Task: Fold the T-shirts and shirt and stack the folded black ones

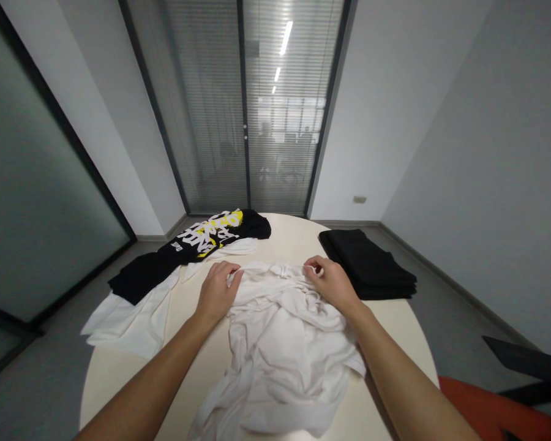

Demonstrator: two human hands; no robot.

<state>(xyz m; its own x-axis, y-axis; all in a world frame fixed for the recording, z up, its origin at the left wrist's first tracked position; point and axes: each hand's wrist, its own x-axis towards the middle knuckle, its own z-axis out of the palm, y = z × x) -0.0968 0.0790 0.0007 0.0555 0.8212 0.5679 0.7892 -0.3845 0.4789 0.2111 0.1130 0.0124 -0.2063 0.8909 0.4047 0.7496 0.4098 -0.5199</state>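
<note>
A crumpled white garment [289, 343], which looks like a shirt, lies spread over the near middle of the table. My left hand [218, 291] pinches its far edge at the left, thumb and forefinger together. At the right end of that same edge, my right hand [330, 282] grips the cloth between thumb and fingers. The edge runs between both hands with small gathers. Loose folds fall towards me and hide the garment's full shape.
On the left lie a black shirt [142, 272] with white and yellow lettering and white cloth [133, 331] under it. A stack of folded black clothes [367, 266] sits at the right of the round table [408, 349]. An orange chair [482, 407] stands at lower right.
</note>
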